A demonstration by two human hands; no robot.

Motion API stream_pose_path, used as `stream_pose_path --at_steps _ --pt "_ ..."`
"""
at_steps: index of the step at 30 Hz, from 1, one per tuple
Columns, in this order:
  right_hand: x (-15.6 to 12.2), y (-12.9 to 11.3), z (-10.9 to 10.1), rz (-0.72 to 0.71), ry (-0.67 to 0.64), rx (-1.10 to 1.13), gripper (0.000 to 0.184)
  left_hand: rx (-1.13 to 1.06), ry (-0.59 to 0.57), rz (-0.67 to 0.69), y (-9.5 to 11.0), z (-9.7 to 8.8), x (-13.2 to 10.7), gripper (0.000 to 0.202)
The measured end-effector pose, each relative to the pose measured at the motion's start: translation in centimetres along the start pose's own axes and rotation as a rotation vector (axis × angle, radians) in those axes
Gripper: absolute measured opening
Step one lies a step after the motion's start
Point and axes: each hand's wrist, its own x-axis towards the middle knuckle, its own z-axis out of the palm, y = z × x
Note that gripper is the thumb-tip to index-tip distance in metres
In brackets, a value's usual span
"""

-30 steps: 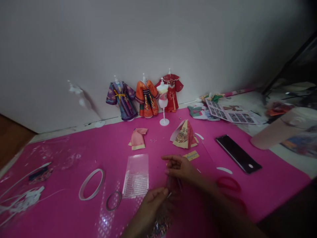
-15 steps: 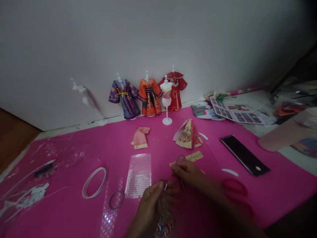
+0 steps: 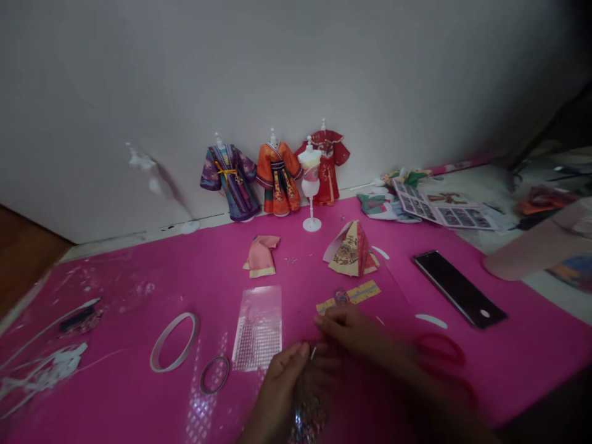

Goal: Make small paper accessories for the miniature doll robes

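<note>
My left hand (image 3: 287, 376) is low in the middle, thumb pressed toward the fingers around something small; a thin pale bit shows beside the thumb, too dim to name. Just to its right, my right hand (image 3: 349, 327) is closed in a pinch, and what it pinches is hidden. Below my left hand lies a glittering heap of many-coloured small pieces (image 3: 308, 422), partly covered by it. Above my right hand lies a yellow patterned strip (image 3: 365, 291) with a small pinkish oval piece (image 3: 341, 296) on it.
Dressed mini mannequins (image 3: 280, 179) stand along the wall. On the pink mat lie a pink doll jacket (image 3: 261, 256), a patterned doll skirt (image 3: 350, 250), a clear gem sheet (image 3: 259, 327), tape rings (image 3: 157, 354), a phone (image 3: 457, 287) and red-handled scissors (image 3: 444, 348). A tumbler (image 3: 531, 246) stands at right.
Both hands have moved slightly down. More of the yellow strip and the oval piece shows above my right hand. The view has shifted a little.
</note>
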Motion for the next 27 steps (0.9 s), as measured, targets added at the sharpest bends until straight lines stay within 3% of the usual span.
stream_pose_path --at_steps 4,13,27 --pt "-0.14 -0.12 0.37 0.012 -0.065 0.043 0.053 0.008 -0.021 0.008 -0.01 0.2 0.17 0.032" --pt "0.26 -0.09 0.19 -0.017 -0.005 0.154 0.027 0.102 -0.006 0.011 -0.21 -0.04 -0.19 0.037" --pt "0.05 0.35 0.82 0.005 -0.068 0.192 0.023 0.209 0.049 0.06 -0.42 -0.54 0.11 0.032"
